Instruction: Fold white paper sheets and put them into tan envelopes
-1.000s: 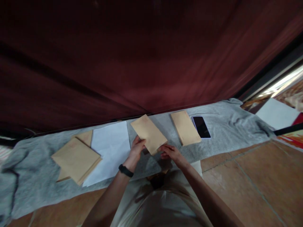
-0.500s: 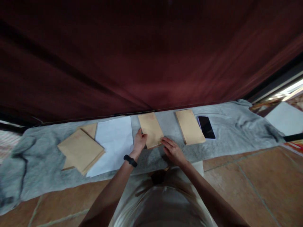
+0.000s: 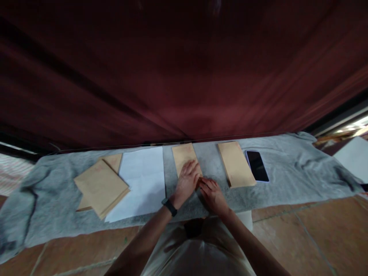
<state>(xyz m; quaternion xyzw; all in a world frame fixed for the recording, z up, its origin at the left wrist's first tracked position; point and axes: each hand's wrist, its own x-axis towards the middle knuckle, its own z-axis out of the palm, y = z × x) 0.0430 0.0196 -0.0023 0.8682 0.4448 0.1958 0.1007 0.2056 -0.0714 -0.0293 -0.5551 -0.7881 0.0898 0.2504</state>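
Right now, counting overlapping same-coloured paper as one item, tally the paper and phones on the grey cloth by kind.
Brown paper: 3 (left item, middle item, right item)
White paper: 1
Phone: 1
Total: 5

A row along the cloth (image 3: 296, 165)
Left, an envelope pile (image 3: 100, 186) overlaps a paper sheet (image 3: 143, 172); centre, an envelope (image 3: 183, 153) under the left hand (image 3: 187, 181); right of centre, an envelope stack (image 3: 236, 165), then a phone (image 3: 257, 165).

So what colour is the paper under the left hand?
Tan paper, shown best in the head view.
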